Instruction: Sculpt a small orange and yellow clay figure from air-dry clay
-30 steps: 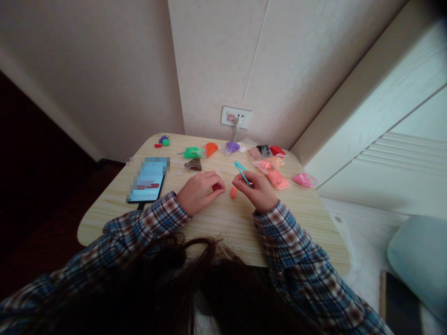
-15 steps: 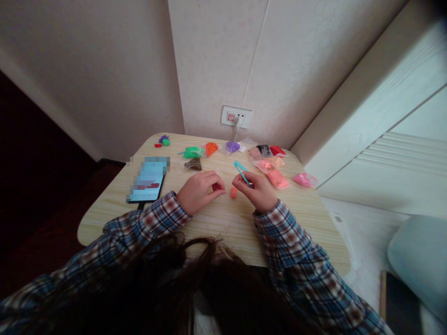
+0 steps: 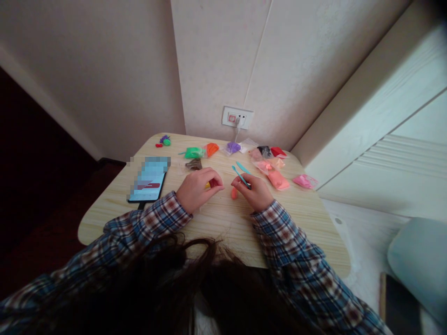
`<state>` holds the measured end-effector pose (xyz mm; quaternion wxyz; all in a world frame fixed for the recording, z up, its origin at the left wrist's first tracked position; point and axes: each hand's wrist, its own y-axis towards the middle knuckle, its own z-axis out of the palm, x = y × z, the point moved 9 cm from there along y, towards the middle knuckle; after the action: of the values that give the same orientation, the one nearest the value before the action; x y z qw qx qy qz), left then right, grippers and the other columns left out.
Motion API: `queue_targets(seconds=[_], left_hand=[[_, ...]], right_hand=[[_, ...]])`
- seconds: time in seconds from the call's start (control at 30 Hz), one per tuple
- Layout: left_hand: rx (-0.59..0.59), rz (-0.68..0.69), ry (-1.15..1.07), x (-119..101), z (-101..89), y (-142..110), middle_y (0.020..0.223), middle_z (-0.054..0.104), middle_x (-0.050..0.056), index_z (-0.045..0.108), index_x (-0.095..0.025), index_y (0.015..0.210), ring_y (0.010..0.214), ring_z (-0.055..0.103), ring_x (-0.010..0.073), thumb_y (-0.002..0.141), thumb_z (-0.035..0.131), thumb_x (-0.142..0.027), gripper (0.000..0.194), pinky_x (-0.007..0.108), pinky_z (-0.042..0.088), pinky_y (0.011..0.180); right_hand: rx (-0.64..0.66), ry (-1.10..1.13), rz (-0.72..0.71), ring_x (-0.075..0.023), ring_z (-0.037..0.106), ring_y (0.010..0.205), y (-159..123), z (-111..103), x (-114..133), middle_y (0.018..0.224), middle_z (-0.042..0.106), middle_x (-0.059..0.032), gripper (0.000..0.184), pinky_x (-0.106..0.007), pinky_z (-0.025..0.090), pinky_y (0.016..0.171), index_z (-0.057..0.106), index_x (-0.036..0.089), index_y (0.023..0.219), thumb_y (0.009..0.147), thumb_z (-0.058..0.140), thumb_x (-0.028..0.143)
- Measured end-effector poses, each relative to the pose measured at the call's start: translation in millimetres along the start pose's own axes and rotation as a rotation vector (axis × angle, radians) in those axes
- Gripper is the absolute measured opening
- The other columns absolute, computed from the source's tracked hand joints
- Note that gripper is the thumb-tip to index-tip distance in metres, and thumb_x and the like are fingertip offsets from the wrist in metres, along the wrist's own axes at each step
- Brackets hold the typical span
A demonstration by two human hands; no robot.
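Pinching a thin blue tool [image 3: 240, 175] in the right hand [image 3: 258, 193], well right of the phone [image 3: 151, 183]; likely calling for a light pinch and a steady wrist. Having an orange lump [image 3: 234, 193] lying right of the phone, without clearly showing contact with that hand. Curling the left hand [image 3: 197, 190], nearer the phone, over something yellow [image 3: 207, 184]; hiding most of it, being unable to tell gripping from covering.

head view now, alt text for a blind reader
A person's right hand holds a thin blue tool near a small orange lump, over a pale wooden table; something yellow shows within the curled left hand. Small colourful bags lie behind, a phone at left.
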<state>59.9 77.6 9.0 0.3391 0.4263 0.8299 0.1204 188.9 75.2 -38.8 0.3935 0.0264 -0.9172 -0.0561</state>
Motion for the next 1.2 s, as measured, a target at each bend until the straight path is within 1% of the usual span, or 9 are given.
queue_targets(seconds=[0.1, 0.23, 0.4, 0.5, 0.67, 0.83, 0.97, 1.1, 1.2], left_hand=[[0.009, -0.014, 0.015, 1.4, 1.3, 0.3, 0.074, 0.062, 0.002, 0.06, -0.012, 0.074, 0.07, 0.058, 0.0131, 0.077, 0.059, -0.012, 0.004, 0.024, 0.044, 0.068], [0.003, -0.001, 0.026, -0.4, 0.7, 0.4, 0.075, 0.063, 0.003, 0.061, -0.013, 0.075, 0.072, 0.058, 0.0139, 0.08, 0.057, -0.017, 0.008, 0.025, 0.044, 0.069], [0.01, -0.005, 0.011, 0.3, 1.3, -0.3, 0.072, 0.062, 0.002, 0.06, -0.012, 0.073, 0.067, 0.057, 0.0123, 0.076, 0.062, -0.014, 0.004, 0.023, 0.044, 0.066], [0.018, 0.01, 0.011, -0.3, 2.4, -0.5, 0.075, 0.063, 0.003, 0.061, -0.013, 0.075, 0.072, 0.058, 0.0133, 0.078, 0.058, -0.012, 0.005, 0.024, 0.044, 0.068], [0.015, 0.027, 0.03, -0.9, 3.5, -0.8, 0.073, 0.064, 0.003, 0.062, -0.013, 0.074, 0.07, 0.058, 0.0139, 0.081, 0.058, -0.021, 0.011, 0.025, 0.044, 0.067], [0.03, 0.013, 0.025, 0.2, 4.9, -1.0, 0.072, 0.063, 0.002, 0.062, -0.013, 0.073, 0.069, 0.058, 0.0132, 0.079, 0.06, -0.021, 0.01, 0.024, 0.043, 0.066], [0.081, -0.016, 0.032, 2.5, 9.0, -1.3, 0.075, 0.063, 0.002, 0.062, -0.014, 0.075, 0.07, 0.058, 0.0126, 0.078, 0.059, -0.014, 0.004, 0.024, 0.044, 0.067], [0.173, -0.028, 0.098, 6.0, 18.2, -3.3, 0.077, 0.063, 0.002, 0.063, -0.015, 0.077, 0.073, 0.058, 0.015, 0.079, 0.057, -0.016, 0.006, 0.026, 0.043, 0.069], [0.226, -0.025, 0.167, 8.7, 24.0, -5.0, 0.079, 0.064, 0.004, 0.064, -0.015, 0.08, 0.077, 0.058, 0.0171, 0.08, 0.056, -0.02, 0.008, 0.029, 0.042, 0.071]], right_hand=[[-0.099, -0.118, 0.019, -0.0105, 0.043, 0.054, 1.1, -13.8, -5.8, 0.057, 0.05, 0.0023, 0.019, -0.023, 0.031, 0.055, 0.06, 0.016, 0.075, 0.079, 0.05, 0.032], [-0.195, -0.364, 0.119, -0.0129, 0.048, 0.058, 0.3, -29.5, -16.6, 0.061, 0.055, -0.0003, 0.014, -0.024, 0.032, 0.056, 0.062, 0.017, 0.078, 0.078, 0.053, 0.026], [-0.105, -0.498, 0.173, -0.0148, 0.054, 0.066, -0.1, -22.2, -22.1, 0.071, 0.062, -0.0041, 0.015, -0.024, 0.034, 0.058, 0.065, 0.016, 0.083, 0.078, 0.052, 0.018], [-0.047, -0.491, 0.199, -0.0143, 0.054, 0.066, -1.0, -16.5, -23.5, 0.07, 0.063, -0.0036, 0.016, -0.023, 0.034, 0.057, 0.066, 0.016, 0.085, 0.078, 0.052, 0.018], [-0.012, -0.436, 0.188, -0.0116, 0.048, 0.057, -1.5, -12.4, -22.8, 0.063, 0.06, -0.0009, 0.017, -0.023, 0.031, 0.054, 0.067, 0.016, 0.082, 0.078, 0.052, 0.022], [0.049, -0.258, 0.075, -0.0092, 0.043, 0.051, -0.7, -4.2, -10.4, 0.055, 0.053, 0.0029, 0.017, -0.021, 0.03, 0.053, 0.066, 0.015, 0.079, 0.077, 0.052, 0.024], [0.155, -0.096, -0.043, -0.0092, 0.045, 0.054, -3.3, 14.4, 7.5, 0.06, 0.057, 0.0017, 0.017, -0.02, 0.034, 0.056, 0.063, 0.015, 0.079, 0.08, 0.049, 0.024], [0.122, -0.257, -0.142, -0.0125, 0.05, 0.066, -5.7, 23.0, 18.2, 0.072, 0.061, -0.0027, 0.015, -0.023, 0.036, 0.064, 0.064, 0.016, 0.08, 0.08, 0.05, 0.022], [0.126, -0.304, -0.159, -0.0136, 0.051, 0.069, -6.4, 26.3, 18.7, 0.074, 0.061, -0.0035, 0.016, -0.024, 0.037, 0.065, 0.064, 0.017, 0.081, 0.081, 0.05, 0.024]])
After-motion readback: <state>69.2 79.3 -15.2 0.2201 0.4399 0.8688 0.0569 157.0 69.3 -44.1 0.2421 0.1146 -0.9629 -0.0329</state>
